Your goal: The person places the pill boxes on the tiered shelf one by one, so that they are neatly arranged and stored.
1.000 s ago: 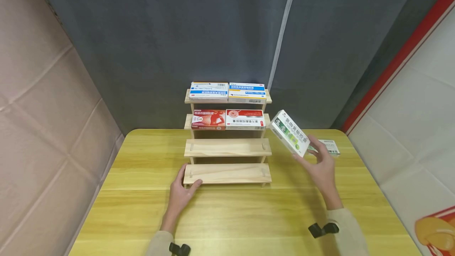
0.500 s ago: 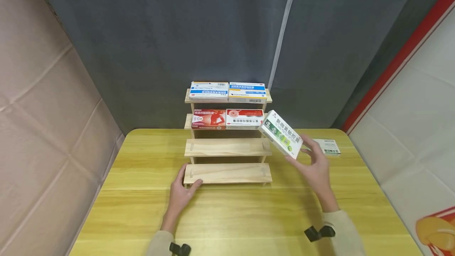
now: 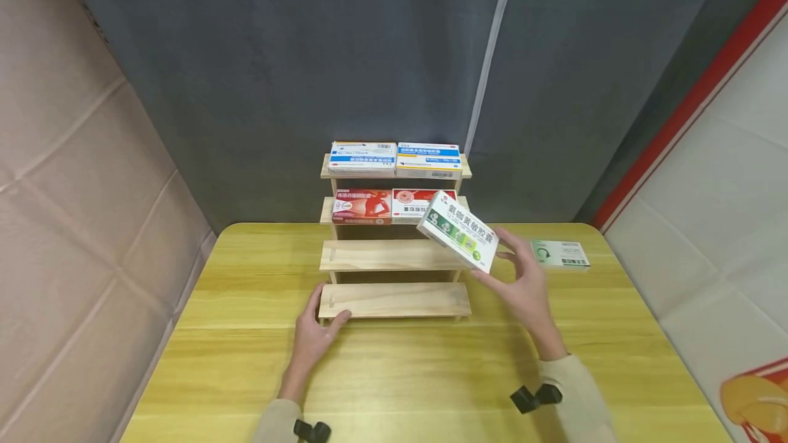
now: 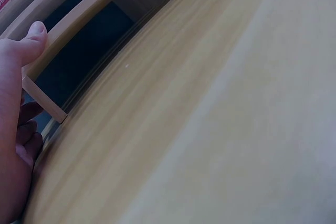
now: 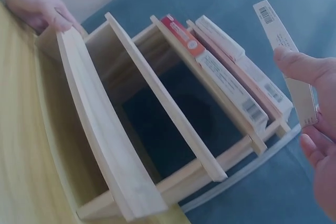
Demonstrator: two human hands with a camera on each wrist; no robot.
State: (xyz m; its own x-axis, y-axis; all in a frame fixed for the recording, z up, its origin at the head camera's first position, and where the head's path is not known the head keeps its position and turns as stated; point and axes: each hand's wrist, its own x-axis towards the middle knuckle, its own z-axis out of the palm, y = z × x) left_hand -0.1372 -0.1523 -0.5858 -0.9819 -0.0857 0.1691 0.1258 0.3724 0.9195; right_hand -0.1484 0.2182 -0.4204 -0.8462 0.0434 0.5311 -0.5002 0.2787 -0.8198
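My right hand (image 3: 520, 282) pinches a white and green medicine box (image 3: 460, 232) by its right end. The box is tilted and overlaps the third and second steps of the wooden display rack (image 3: 394, 300) in the head view. My left hand (image 3: 312, 333) grips the left end of the lowest step, its thumb (image 4: 34, 43) on the front edge and its other fingers down the side. On the second step from the top lie a red medicine box (image 3: 361, 207) and a white and red one (image 3: 408, 205), partly hidden by the held box.
Two white and blue medicine boxes (image 3: 362, 158) lie on the rack's top step. Another white and green box (image 3: 560, 253) lies on the yellow wooden table (image 3: 394, 374) at the right. A grey curtain (image 3: 277, 74) hangs behind the rack.
My right hand has carried the white and green box leftward from beside the rack to over its right half. My left hand has stayed on the lowest step.
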